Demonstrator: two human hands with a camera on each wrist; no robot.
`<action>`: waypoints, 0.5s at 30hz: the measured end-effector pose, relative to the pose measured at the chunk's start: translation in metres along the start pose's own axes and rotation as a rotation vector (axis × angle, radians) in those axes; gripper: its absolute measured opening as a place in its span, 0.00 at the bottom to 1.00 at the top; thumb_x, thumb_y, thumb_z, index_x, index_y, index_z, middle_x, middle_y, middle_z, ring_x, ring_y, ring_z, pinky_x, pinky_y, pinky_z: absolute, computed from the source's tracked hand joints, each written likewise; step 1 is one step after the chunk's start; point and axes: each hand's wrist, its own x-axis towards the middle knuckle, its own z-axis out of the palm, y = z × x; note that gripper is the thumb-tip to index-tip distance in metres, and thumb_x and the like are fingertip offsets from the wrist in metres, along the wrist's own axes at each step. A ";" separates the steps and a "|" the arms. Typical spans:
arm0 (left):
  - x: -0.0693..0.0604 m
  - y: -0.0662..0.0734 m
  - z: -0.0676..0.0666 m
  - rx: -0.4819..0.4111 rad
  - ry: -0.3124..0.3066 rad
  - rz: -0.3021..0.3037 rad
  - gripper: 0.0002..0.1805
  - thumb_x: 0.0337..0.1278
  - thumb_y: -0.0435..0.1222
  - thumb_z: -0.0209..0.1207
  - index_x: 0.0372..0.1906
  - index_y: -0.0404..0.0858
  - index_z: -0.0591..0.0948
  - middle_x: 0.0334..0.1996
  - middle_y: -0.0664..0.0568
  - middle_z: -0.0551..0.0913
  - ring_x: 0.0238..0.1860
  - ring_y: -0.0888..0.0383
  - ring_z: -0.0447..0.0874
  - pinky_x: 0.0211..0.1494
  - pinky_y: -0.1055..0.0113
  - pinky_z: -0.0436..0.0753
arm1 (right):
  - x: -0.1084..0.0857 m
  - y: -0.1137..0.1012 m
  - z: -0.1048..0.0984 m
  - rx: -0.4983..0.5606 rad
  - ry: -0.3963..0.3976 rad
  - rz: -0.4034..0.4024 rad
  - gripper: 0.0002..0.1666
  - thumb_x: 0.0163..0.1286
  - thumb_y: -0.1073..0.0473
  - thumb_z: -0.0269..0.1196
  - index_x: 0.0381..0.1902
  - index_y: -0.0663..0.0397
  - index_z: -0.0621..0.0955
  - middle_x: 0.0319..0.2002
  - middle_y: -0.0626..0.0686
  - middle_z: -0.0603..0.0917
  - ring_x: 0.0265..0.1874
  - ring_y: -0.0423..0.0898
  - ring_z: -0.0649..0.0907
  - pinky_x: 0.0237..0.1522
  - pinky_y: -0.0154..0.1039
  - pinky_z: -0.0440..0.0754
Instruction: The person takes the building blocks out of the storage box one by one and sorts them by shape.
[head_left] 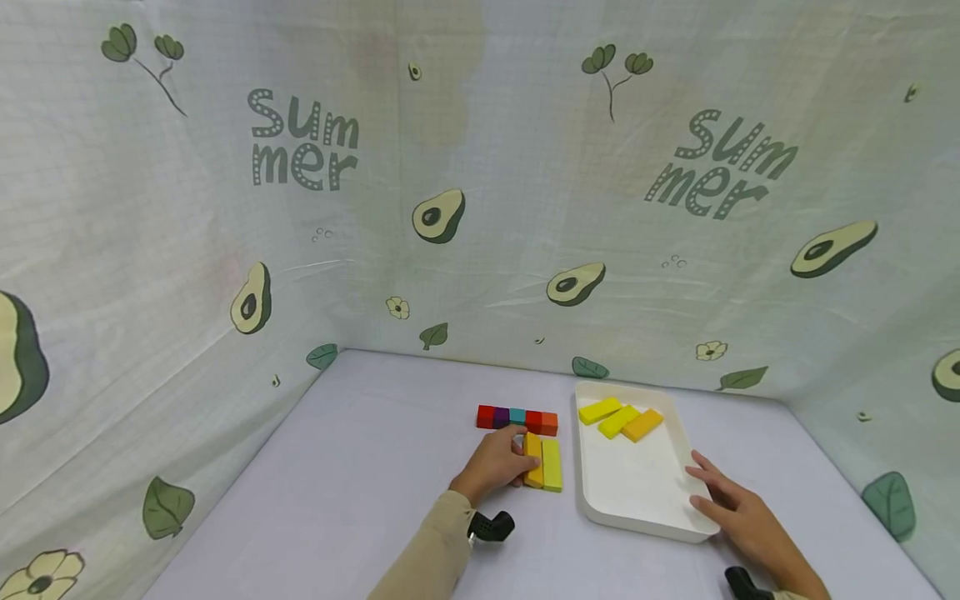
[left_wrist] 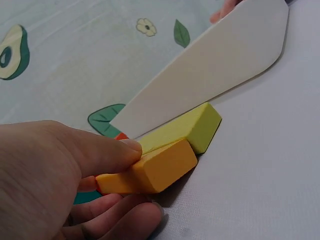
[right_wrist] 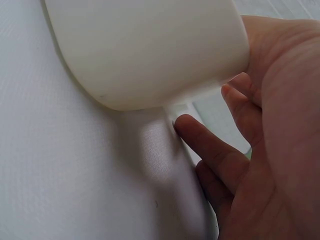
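My left hand (head_left: 491,462) pinches an orange block (left_wrist: 167,170), thumb on its upper side and fingers along the side facing away from the tray. Flush against that block lies a yellow-green block (head_left: 552,465) on the table. Just behind stands a row of small coloured blocks (head_left: 517,419) in red, purple, teal and orange, partly covered by my left fingers. My right hand (head_left: 738,512) rests at the right rim of a white tray (head_left: 637,523), with its fingers spread and fairly straight. In the right wrist view the tray wall hides part of my thumb.
Inside the tray, towards its far end, lie two yellow blocks (head_left: 600,410) and an orange-yellow block (head_left: 642,425). A printed cloth (head_left: 495,167) with avocados and leaves hangs behind and beside the white table (head_left: 315,500).
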 end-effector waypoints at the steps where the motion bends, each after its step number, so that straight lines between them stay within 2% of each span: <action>1: -0.001 0.000 0.000 0.010 -0.001 0.000 0.34 0.55 0.42 0.72 0.66 0.43 0.75 0.30 0.52 0.78 0.21 0.56 0.80 0.29 0.67 0.82 | 0.000 0.000 0.000 0.001 0.000 -0.002 0.40 0.70 0.38 0.63 0.70 0.58 0.73 0.76 0.58 0.58 0.71 0.67 0.60 0.49 0.10 0.55; 5: -0.001 0.000 -0.001 0.041 -0.008 0.009 0.31 0.56 0.42 0.72 0.65 0.43 0.77 0.28 0.53 0.78 0.20 0.57 0.80 0.30 0.67 0.80 | 0.000 0.001 0.000 0.001 0.007 -0.014 0.39 0.70 0.39 0.63 0.70 0.57 0.73 0.76 0.57 0.59 0.72 0.66 0.60 0.49 0.10 0.54; 12: -0.001 0.001 -0.001 0.060 -0.019 0.031 0.34 0.56 0.42 0.72 0.68 0.41 0.75 0.27 0.53 0.79 0.20 0.57 0.80 0.31 0.67 0.80 | 0.001 0.002 0.000 -0.003 0.020 -0.028 0.39 0.70 0.39 0.63 0.70 0.57 0.73 0.76 0.58 0.59 0.72 0.65 0.60 0.49 0.09 0.53; 15: -0.001 0.000 0.000 0.064 -0.023 0.012 0.34 0.56 0.43 0.72 0.68 0.42 0.75 0.27 0.53 0.79 0.20 0.57 0.80 0.31 0.67 0.80 | 0.000 0.003 0.001 0.003 0.009 -0.013 0.40 0.70 0.39 0.63 0.70 0.58 0.73 0.76 0.58 0.59 0.72 0.67 0.59 0.48 0.09 0.52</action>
